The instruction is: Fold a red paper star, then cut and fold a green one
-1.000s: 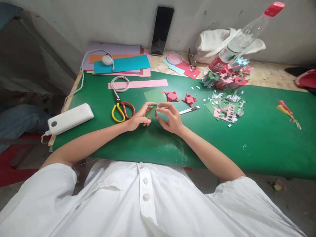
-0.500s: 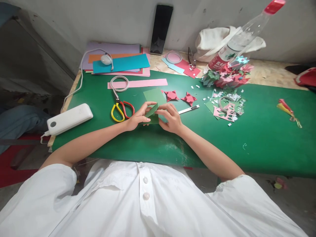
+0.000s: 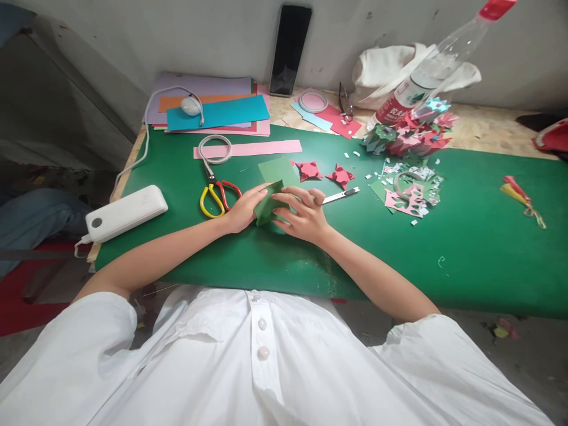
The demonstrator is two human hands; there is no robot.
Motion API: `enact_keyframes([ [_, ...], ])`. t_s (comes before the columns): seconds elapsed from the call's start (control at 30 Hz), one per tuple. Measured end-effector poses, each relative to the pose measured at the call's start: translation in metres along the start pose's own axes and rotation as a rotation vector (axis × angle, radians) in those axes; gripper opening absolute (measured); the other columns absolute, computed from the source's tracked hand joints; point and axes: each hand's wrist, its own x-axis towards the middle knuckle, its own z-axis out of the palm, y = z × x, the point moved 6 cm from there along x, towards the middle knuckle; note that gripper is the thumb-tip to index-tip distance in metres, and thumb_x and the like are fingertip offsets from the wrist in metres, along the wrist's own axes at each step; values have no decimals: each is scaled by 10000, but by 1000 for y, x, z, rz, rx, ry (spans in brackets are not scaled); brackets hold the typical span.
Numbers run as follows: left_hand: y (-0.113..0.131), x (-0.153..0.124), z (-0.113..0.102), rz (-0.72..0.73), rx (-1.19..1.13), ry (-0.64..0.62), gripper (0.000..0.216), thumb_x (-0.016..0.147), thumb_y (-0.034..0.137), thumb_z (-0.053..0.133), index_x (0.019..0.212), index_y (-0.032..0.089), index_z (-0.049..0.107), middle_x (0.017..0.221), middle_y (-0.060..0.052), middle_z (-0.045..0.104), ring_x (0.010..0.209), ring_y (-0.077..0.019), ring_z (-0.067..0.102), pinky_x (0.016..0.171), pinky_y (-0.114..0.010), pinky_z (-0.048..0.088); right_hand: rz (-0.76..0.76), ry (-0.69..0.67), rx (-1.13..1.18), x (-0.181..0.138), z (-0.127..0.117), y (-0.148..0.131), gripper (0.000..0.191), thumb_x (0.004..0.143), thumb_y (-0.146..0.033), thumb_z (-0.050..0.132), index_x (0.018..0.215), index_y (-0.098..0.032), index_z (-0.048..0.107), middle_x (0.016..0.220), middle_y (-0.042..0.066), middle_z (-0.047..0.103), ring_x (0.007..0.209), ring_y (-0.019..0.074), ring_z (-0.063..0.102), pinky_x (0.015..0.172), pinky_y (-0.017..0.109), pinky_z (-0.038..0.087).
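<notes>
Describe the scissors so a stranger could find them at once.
Start at the big green mat. Just left of the left hand, which grips a folded paper that the right hand presses, lie the scissors, blades pointing at a white ring. Only they have one yellow and one red handle.

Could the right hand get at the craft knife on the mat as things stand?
Probably yes. The craft knife lies on the bare green mat just beyond the right hand, with nothing between them. That hand is pressing on the folded green paper, though.
</notes>
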Motion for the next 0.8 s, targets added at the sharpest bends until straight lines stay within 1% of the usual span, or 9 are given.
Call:
enact_keyframes([
  [0.07, -5, 1, -1, -52, -59, 35, 457, 880, 440, 599, 1254, 177, 602, 1170, -77, 713, 1114, -239, 664, 947, -363, 550, -22, -16, -14, 2, -1, -3, 159, 949, -390, 598, 870, -253, 615, 1255, 1, 701, 1266, 233, 595, 940, 426, 405],
  [0.17, -7, 1, 1, -100, -143, 58, 381, 910, 371, 563, 1230, 174, 626, 1151, -75, 727, 1068, -215, 682, 923, -346, 568, -77, -67, -13, 5, 0, -10, 146, 960, -398, 586, 882, -276, 606, 1234, -20, 704, 1273, 187, 600, 927, 378, 471],
  [0.23, -7, 2, 2, -121, -191, 58, 357, 926, 348, 540, 1218, 170, 643, 1156, -78, 728, 1070, -212, 683, 931, -344, 569, -95, -90, -11, 7, 0, -14, 96, 968, -366, 579, 926, -286, 614, 1202, -18, 712, 1259, 170, 610, 935, 358, 499],
  [0.3, -6, 2, 2, -138, -230, 59, 347, 936, 336, 539, 1223, 172, 647, 1150, -74, 731, 1052, -204, 688, 916, -330, 568, -93, -89, -11, 8, 0, -14, 54, 969, -315, 576, 966, -281, 617, 1164, -2, 722, 1228, 173, 629, 939, 359, 511],
  [0.4, -4, 2, 0, -152, -273, 59, 339, 929, 294, 575, 1244, 184, 640, 1113, -59, 735, 943, -162, 696, 808, -264, 560, -75, -62, -14, 7, -1, -11, 62, 964, -244, 567, 987, -271, 619, 1111, 15, 736, 1173, 181, 654, 928, 370, 514],
  [0.5, -2, 2, 0, -158, -301, 44, 396, 873, 193, 631, 1268, 189, 628, 1029, -42, 738, 775, -101, 665, 683, -205, 517, -61, -24, -20, 6, -3, -8, 63, 958, -240, 573, 983, -263, 626, 1064, 23, 746, 1119, 194, 669, 912, 380, 516],
  [0.6, 0, 0, 1, -167, -314, 26, 534, 798, 107, 668, 1320, 194, 598, 924, -22, 732, 683, -70, 629, 643, -183, 494, -52, -4, -9, 6, -4, -6, 69, 958, -290, 579, 989, -268, 638, 1031, 22, 749, 1085, 200, 673, 903, 384, 517],
  [0.7, 0, 0, 1, -178, -315, 19, 602, 767, 78, 673, 1350, 196, 579, 870, -9, 726, 667, -66, 629, 652, -183, 503, -27, 9, 17, 7, -4, -5, 98, 965, -273, 560, 1013, -281, 645, 1016, 14, 753, 1068, 194, 675, 905, 386, 511],
  [0.8, -1, 1, 1, -180, -313, 14, 621, 729, 63, 679, 1331, 184, 591, 922, -24, 740, 725, -85, 661, 703, -203, 525, -8, 43, 66, 7, -7, -3, 113, 976, -243, 533, 1002, -269, 639, 1002, 9, 761, 1050, 185, 682, 891, 384, 510],
])
